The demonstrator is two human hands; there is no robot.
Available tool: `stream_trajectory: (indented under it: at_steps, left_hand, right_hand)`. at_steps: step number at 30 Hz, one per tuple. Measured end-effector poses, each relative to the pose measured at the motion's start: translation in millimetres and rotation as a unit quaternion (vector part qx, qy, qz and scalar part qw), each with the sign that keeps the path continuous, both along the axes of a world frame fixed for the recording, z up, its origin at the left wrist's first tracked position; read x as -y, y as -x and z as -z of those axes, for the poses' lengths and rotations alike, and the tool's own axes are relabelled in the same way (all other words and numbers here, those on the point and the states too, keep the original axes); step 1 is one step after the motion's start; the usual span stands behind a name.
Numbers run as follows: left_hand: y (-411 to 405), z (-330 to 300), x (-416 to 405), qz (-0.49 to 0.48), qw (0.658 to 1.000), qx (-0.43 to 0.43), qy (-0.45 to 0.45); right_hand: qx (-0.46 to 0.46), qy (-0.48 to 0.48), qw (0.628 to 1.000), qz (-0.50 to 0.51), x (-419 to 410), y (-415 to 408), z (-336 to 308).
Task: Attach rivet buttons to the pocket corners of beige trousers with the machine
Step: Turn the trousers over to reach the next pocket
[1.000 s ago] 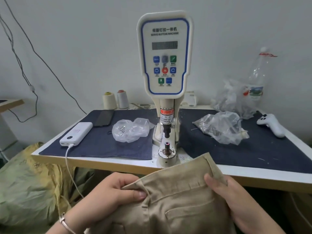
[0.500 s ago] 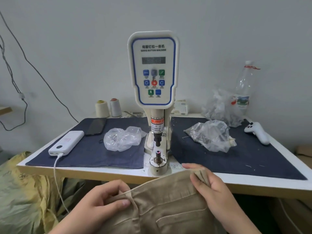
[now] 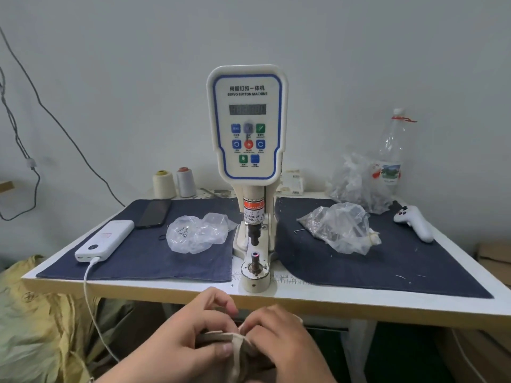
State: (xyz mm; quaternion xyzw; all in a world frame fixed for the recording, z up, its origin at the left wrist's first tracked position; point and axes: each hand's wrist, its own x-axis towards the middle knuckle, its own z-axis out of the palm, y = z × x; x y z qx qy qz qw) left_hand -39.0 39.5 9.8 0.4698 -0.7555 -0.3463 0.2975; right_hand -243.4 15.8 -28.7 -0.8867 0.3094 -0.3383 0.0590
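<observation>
Since earlier frames both hands came together and dropped below the near table edge; trousers, then spread wide between them, are now bunched small. Camera view also tilted up, machine sits lower in frame.

White table (image 3: 414, 306) spans the scene, near edge running left-right, slightly tilted. Two dark blue cloth mats (image 3: 138, 261) cover most of it, split by the machine. Servo button machine (image 3: 247, 125) stands upright mid-table, panel facing the camera; its die post (image 3: 255, 257) points straight up near the table's near edge, punch above it, open gap between the two. Bare white strip around the base and along the near edge is free.

Beige trousers (image 3: 235, 346) are below and nearer than the table edge, just left of the die's line, not on the table. Only a crumpled bit shows, so long axis can't be told; a narrow strip hangs down from the pinch.

Left hand (image 3: 190, 335) grips the fabric, fingers curled, thumb on top. Right hand (image 3: 279, 338) pinches the same fold, fingertips touching the left hand's.

Left mat: plastic bag (image 3: 197, 233) with small metal bits, power bank (image 3: 106, 240) with cable over the edge, phone (image 3: 153, 214). Right mat: crumpled bag (image 3: 340, 228), white controller (image 3: 414, 222). Far edge: two thread spools (image 3: 175, 182), bottle (image 3: 391, 150).
</observation>
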Motion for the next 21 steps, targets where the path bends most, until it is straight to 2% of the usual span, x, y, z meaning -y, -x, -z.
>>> stream_trajectory:
  at_steps: [3, 5, 7, 11, 15, 17, 19, 21]
  left_hand:
    - [-4, 1, -2, -0.033, 0.999, 0.016, 0.015]
    - [-7, 1, -6, -0.038, 0.999, 0.018, 0.019]
    - [-9, 1, -9, -0.04, 0.998, 0.039, 0.024]
    - [-11, 3, -15, -0.053, 0.987, 0.146, 0.036]
    - [-10, 3, -20, -0.048, 0.966, 0.251, -0.037]
    - [-15, 0, -20, -0.066, 0.967, 0.245, -0.039]
    - [-24, -1, -19, -0.078, 0.976, 0.202, -0.03]
    - [-32, -2, -19, -0.073, 0.986, 0.141, -0.05]
  right_hand:
    - [0.113, -0.074, 0.991, -0.027, -4, 2, 4]
    - [0.139, -0.092, 0.985, -0.042, 1, 8, 0]
    - [0.125, -0.151, 0.979, -0.05, 7, 10, -6]
    - [0.044, -0.302, 0.949, -0.081, 18, 14, -12]
    - [-0.105, -0.428, 0.885, -0.15, 25, 22, -29]
    - [-0.224, -0.413, 0.869, -0.151, 25, 23, -33]
    - [-0.328, -0.373, 0.863, -0.091, 23, 23, -30]
    - [-0.341, -0.354, 0.869, -0.055, 25, 23, -29]
